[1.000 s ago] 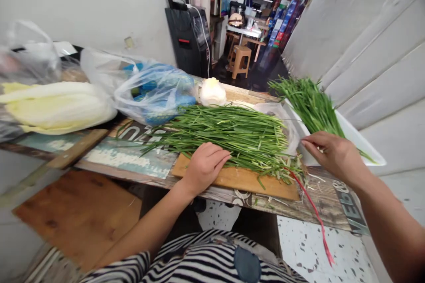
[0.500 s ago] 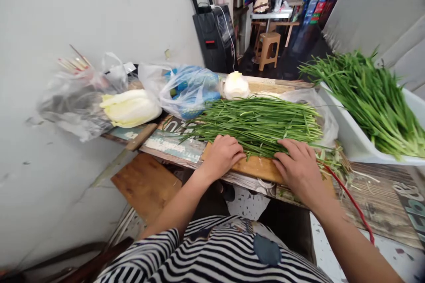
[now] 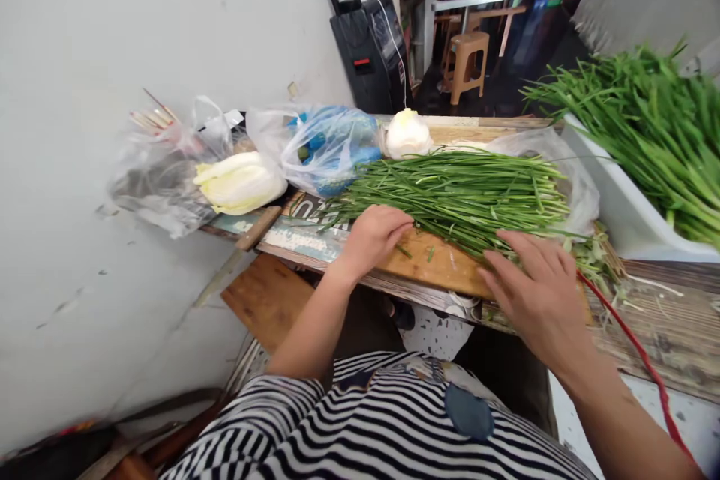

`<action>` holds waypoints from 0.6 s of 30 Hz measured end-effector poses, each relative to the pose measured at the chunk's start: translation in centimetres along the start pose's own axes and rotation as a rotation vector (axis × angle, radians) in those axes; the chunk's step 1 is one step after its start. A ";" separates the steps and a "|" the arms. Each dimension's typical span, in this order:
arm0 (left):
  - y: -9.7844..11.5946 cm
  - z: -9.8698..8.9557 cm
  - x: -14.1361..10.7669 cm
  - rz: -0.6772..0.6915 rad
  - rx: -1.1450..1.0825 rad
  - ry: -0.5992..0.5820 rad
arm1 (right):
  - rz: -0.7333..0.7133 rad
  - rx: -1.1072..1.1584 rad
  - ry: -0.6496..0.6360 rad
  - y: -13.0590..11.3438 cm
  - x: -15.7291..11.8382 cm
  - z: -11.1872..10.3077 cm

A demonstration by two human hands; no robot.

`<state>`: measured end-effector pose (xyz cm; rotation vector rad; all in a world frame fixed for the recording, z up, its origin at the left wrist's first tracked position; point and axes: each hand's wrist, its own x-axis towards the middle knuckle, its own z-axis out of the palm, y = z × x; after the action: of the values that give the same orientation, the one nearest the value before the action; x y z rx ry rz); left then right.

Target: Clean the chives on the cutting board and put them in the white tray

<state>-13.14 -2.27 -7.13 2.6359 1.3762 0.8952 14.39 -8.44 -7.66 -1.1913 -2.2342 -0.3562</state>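
Observation:
A wide bundle of garlic chives (image 3: 461,187) lies across a wooden cutting board (image 3: 427,259), pale stem ends to the right. My left hand (image 3: 376,240) is at the board's left, its fingers bent and pressed together on the near edge of the chives. Over on the right, my right hand (image 3: 537,289) rests beside the stem ends with fingers apart and stretched out, the tips touching the lower edge of the bundle. A few short cut bits of chive lie on the bare part of the board between both hands.
A knife (image 3: 262,229) overhangs the table edge at left, near a napa cabbage (image 3: 241,184). Behind are plastic bags (image 3: 331,146) and a white bulb-shaped vegetable (image 3: 408,133). At right stands a white bin (image 3: 613,191) heaped with more greens; a red cord (image 3: 635,349) runs nearby.
The view has shifted. The near edge of the chives lies farther back, baring more of the board. My right hand has moved right, toward the stem ends, and its fingers have straightened.

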 end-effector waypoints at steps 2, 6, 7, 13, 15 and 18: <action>0.0 -1.1 -2.7 0.029 -0.066 0.118 | 0.036 0.052 0.087 -0.3 -3.0 -0.8; 0.1 -2.0 -6.9 0.022 -0.101 0.070 | 0.103 0.090 0.172 -0.3 -8.2 -1.1; 0.2 -1.8 -7.3 0.009 -0.085 0.043 | 0.120 0.078 0.177 -0.1 -8.9 -0.9; 1.7 0.7 -3.5 -0.016 -0.007 -0.145 | 0.144 -0.064 0.237 0.9 -8.7 1.2; 1.8 1.4 -2.2 -0.025 -0.023 -0.163 | 0.144 -0.142 0.270 0.9 -8.2 1.7; 1.3 2.2 -1.9 -0.040 -0.080 -0.117 | 0.138 -0.213 0.293 0.4 -8.1 2.0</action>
<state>-11.89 -4.00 -9.43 2.5473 1.3319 0.7612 17.55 -12.64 -14.13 -1.3016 -1.8872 -0.6800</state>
